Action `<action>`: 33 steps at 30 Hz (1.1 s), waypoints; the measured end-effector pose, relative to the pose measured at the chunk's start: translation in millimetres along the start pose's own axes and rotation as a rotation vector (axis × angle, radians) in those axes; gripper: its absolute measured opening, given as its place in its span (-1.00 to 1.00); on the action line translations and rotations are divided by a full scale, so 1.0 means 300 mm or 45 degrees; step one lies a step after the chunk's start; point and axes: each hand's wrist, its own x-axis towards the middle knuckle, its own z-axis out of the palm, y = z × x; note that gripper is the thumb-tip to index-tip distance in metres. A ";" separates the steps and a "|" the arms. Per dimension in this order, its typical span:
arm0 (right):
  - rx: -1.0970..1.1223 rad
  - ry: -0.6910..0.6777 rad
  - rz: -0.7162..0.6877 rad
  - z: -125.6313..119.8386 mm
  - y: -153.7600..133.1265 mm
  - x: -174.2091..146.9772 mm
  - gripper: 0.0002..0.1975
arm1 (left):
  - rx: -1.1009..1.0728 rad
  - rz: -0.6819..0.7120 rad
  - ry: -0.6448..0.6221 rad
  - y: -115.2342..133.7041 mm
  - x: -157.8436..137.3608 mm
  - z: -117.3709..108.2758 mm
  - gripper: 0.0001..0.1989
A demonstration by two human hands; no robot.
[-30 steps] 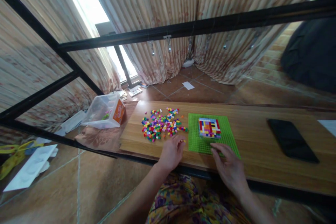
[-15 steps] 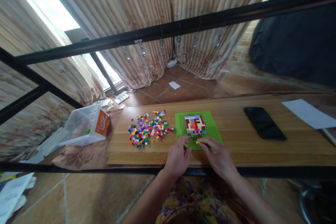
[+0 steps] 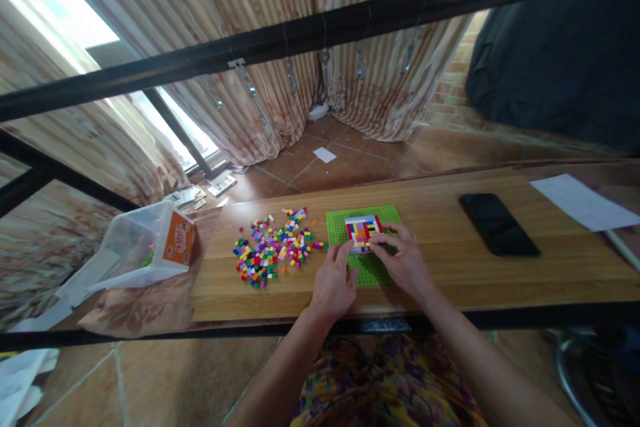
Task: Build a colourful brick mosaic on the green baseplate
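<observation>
A small square build of multicoloured toy bricks (image 3: 363, 228), walled in red, white and blue, stands on a green studded baseplate (image 3: 367, 273). My right hand (image 3: 406, 260) reaches over the plate's right side, its thumb and index finger pinched at the build's front edge. A tiny yellow brick (image 3: 369, 244) shows at those fingertips; whether it is seated cannot be made out. My left hand (image 3: 334, 285) is at the plate's left edge, index fingertip at the build's front left corner, thumb apart, with nothing seen in it.
Loose coloured bricks (image 3: 270, 247) lie scattered on the wooden board (image 3: 440, 280) to the left. A black phone (image 3: 499, 225) and a white paper (image 3: 583, 201) lie right. Beyond the board's left end is a clear plastic box (image 3: 133, 240) with an orange label. A black bar (image 3: 280, 47) crosses behind.
My right hand has moved forward from the plate's front with the yellow brick, up to the build's front edge. My left fingertips have come to the build's corner. The view has shifted slightly.
</observation>
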 end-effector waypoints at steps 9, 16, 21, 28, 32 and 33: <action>0.279 0.059 0.219 0.033 0.014 0.022 -0.74 | 0.013 0.076 0.049 -0.022 0.002 0.024 -0.43; 0.342 0.100 0.327 0.055 0.014 0.023 -0.81 | 0.012 0.121 0.080 -0.025 0.001 0.038 -0.43; 0.318 0.088 0.342 0.059 0.017 0.025 -0.82 | -0.007 0.155 0.091 -0.028 0.004 0.039 -0.46; 0.325 0.070 0.358 0.055 0.026 0.032 -0.78 | -0.007 0.147 0.113 -0.027 -0.001 0.027 -0.46; 0.442 0.103 0.359 0.033 0.039 0.018 -0.67 | 0.041 0.061 0.263 -0.061 -0.017 -0.024 -0.52; 0.506 0.149 0.386 0.025 0.044 0.010 -0.64 | 0.066 0.028 0.306 -0.074 -0.019 -0.043 -0.55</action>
